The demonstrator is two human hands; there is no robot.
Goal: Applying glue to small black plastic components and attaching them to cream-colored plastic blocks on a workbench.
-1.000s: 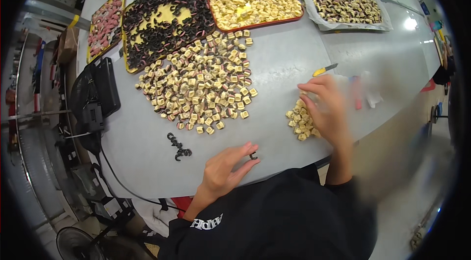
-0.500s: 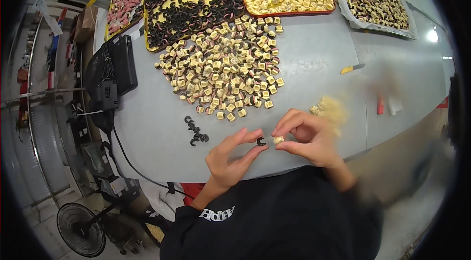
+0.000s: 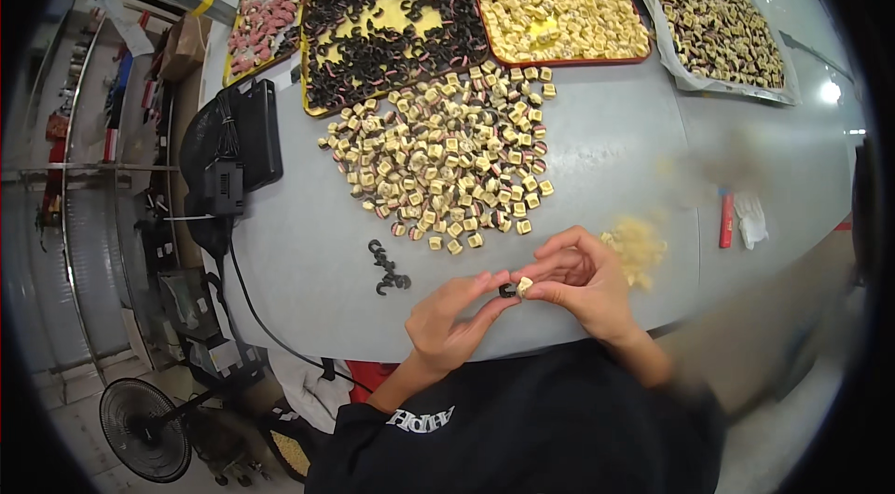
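My left hand (image 3: 451, 319) pinches a small black C-shaped piece (image 3: 506, 291) between thumb and fingertips. Facing it, my right hand (image 3: 589, 287) grips a small cream-coloured block (image 3: 525, 287). The two pieces meet or nearly meet; I cannot tell whether they touch. Left of my left hand lies a short row of loose black C-shaped pieces (image 3: 385, 268). Just beyond my right hand sits a blurred little pile of cream blocks (image 3: 639, 252). In front of both hands spreads a heap of cream blocks with black-and-pink bands around them (image 3: 447, 158).
Along the far side stand a tray of pink pieces (image 3: 268, 23), a tray of black curved pieces (image 3: 322, 56), a red-rimmed cream-block tray (image 3: 578, 61) and a lined tray (image 3: 791, 91). A red stick (image 3: 726, 219) lies right; a black device (image 3: 254, 135) and cable lie left.
My hands have come together, bringing the cream block up against or close to the black piece. The whole view has shifted slightly, so the table appears lower and further right.
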